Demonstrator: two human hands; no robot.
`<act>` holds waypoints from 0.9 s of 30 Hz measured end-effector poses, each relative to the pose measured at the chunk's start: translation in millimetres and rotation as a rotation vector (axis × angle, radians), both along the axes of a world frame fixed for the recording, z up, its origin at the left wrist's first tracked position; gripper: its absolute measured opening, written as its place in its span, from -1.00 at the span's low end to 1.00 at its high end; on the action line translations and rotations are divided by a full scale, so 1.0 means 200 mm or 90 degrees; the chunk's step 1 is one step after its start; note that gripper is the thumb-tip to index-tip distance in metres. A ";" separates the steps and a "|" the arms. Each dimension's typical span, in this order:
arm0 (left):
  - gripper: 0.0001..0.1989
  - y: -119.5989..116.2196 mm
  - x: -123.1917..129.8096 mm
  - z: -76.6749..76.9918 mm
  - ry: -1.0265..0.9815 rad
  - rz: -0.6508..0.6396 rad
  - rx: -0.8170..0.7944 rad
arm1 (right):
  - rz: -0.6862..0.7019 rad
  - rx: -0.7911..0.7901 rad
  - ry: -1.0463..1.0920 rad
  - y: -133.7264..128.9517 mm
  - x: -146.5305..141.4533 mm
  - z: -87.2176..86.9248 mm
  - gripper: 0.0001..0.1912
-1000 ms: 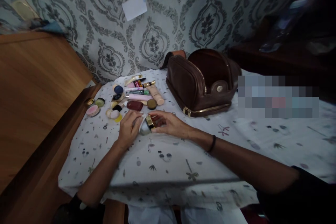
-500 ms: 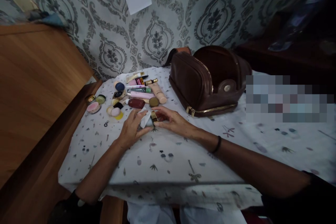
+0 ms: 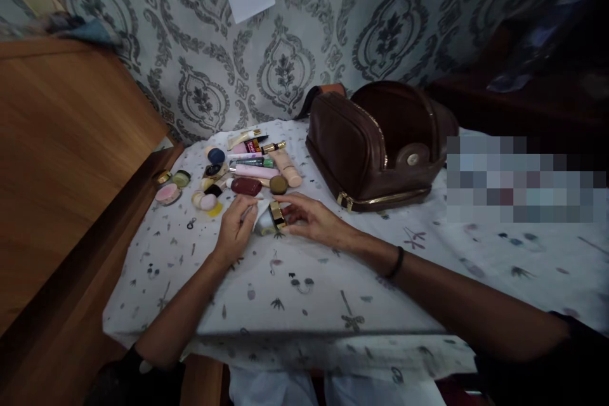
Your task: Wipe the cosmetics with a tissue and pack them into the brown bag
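My right hand (image 3: 316, 221) grips a small cosmetic jar (image 3: 266, 222) by its gold lid (image 3: 276, 216); the jar is pale and lies tipped on its side just above the cloth. In my left hand (image 3: 236, 227) a white wipe (image 3: 259, 206) is pinched between thumb and fingers, its edge against the jar. Just beyond the hands are a dark red bottle (image 3: 246, 186), a round olive-brown pot (image 3: 278, 185), a pink tube (image 3: 257, 171) and a beige tube (image 3: 286, 168).
A brown leather bag (image 3: 352, 146) stands unzipped at the right rear. Pink compact (image 3: 168, 194) and green-lidded jar (image 3: 181, 178) sit at the left edge. A wooden panel (image 3: 71, 139) rises on the left; the patterned wall (image 3: 285, 76) is behind.
My left hand has drawn back slightly to the left and closed its fingers on the wipe, uncovering more of the jar. My right hand stays at the lid.
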State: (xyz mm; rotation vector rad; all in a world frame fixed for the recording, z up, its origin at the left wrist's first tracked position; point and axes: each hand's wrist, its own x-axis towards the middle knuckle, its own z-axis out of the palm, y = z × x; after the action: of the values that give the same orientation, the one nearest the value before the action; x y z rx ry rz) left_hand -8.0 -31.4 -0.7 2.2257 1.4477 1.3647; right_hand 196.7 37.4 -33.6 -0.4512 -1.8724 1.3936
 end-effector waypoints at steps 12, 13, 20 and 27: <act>-0.71 -0.01 -0.03 0.01 -0.030 -0.067 -0.035 | 0.019 -0.010 -0.027 -0.02 0.01 0.04 -0.39; -0.71 -0.01 -0.04 0.01 -0.028 -0.076 -0.041 | 0.012 0.004 -0.041 -0.02 0.01 0.04 -0.40; -0.58 -0.02 -0.04 0.02 0.064 -0.148 -0.071 | -0.051 0.108 -0.167 -0.05 0.03 0.12 -0.47; -0.55 -0.02 -0.04 0.02 0.056 -0.140 -0.115 | -0.063 0.111 -0.188 -0.04 0.04 0.11 -0.45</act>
State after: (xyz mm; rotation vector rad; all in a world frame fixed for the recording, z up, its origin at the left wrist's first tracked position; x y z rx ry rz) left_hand -16.5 -34.8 2.6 2.2724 1.2517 1.0384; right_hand 204.5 29.6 -11.7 -0.6813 -2.1544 1.1337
